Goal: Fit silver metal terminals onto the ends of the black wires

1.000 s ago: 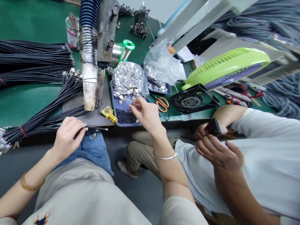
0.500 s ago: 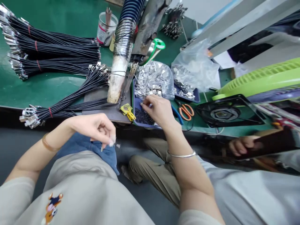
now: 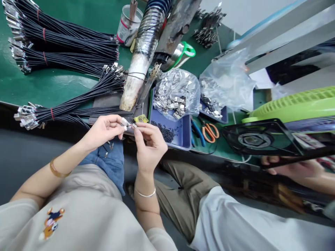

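My left hand point(image 3: 106, 131) is closed in a pinch on a small silver metal connector point(image 3: 125, 122), held over the table's front edge. Opposite it, my right hand point(image 3: 150, 144) pinches a tiny silver piece point(image 3: 134, 126) between thumb and fingertips. The two parts meet or nearly meet; I cannot tell whether they touch. Below my left hand a small cable end dangles in front of the jeans. Just behind my fingers lies a yellow tag point(image 3: 141, 118). To the right, a blue tray point(image 3: 185, 134) holds tiny black pieces point(image 3: 167, 132) and a plastic bag of metal connectors point(image 3: 178, 92).
Bundled black cables point(image 3: 75, 52) lie at the left. A soldering fixture and white-tipped duct point(image 3: 134, 78) hang over the bench near a solder spool point(image 3: 184, 52). Orange-handled scissors point(image 3: 210, 132), blue-handled pliers point(image 3: 198, 132) and a black fan point(image 3: 258, 137) lie right. Another person's hand point(image 3: 295, 167) holds a dark object.
My right hand has left the blue tray and come left to meet my left hand, now with a tiny silver piece showing. My left hand has risen slightly. The other person's hand has shifted.
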### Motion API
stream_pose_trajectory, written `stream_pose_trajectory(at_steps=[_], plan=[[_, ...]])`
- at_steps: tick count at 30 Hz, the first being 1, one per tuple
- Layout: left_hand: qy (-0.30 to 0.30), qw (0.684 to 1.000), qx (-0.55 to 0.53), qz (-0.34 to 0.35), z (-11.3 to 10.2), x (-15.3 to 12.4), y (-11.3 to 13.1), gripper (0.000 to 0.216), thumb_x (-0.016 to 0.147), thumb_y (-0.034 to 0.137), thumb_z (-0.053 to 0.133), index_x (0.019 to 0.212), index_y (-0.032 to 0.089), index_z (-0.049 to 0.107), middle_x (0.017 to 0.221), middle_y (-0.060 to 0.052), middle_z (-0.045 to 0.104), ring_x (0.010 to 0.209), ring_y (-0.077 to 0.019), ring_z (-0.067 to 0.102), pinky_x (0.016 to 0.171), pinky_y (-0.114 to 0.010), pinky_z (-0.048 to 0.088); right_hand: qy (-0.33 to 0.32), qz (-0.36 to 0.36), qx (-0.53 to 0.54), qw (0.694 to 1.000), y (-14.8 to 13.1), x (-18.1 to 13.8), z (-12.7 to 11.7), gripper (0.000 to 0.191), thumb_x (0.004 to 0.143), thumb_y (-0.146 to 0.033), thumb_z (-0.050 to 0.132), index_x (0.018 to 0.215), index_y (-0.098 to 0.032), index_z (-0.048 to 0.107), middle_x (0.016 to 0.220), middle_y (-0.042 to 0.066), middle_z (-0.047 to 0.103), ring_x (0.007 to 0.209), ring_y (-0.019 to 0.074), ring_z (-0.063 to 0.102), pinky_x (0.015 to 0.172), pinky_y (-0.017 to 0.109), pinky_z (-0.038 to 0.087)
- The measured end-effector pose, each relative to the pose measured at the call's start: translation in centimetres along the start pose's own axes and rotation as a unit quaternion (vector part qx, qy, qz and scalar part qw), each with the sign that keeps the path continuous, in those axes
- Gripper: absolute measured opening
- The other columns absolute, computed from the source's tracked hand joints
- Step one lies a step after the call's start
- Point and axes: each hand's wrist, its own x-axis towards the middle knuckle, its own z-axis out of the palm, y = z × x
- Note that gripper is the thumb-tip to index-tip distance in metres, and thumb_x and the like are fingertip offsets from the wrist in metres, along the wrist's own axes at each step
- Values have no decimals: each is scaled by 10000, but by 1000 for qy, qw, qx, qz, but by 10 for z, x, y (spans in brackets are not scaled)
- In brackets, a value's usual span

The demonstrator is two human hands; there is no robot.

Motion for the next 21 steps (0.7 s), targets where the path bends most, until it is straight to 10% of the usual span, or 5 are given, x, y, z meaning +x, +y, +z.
stream_pose_trajectory(at_steps=[11, 21], plan=[[-2, 997, 71, 10, 3, 0, -3, 260, 713, 332, 801, 721, 116, 655, 595, 22, 581, 550, -67, 517, 558, -188, 432, -38, 71, 56, 995, 4, -1, 3, 116, 873, -307, 672, 833, -209, 718, 956, 71, 743, 838, 185, 724, 701, 313, 625], [-73, 989, 127, -22, -2, -1, 5, 212, 767, 302, 705, 702, 119, 621, 557, 20, 570, 454, -46, 443, 444, -161, 342, -61, -29, -15, 998, -1, -3, -7, 101, 885, -167, 666, 869, -232, 741, 965, 36, 764, 895, 170, 734, 798, 317, 635]])
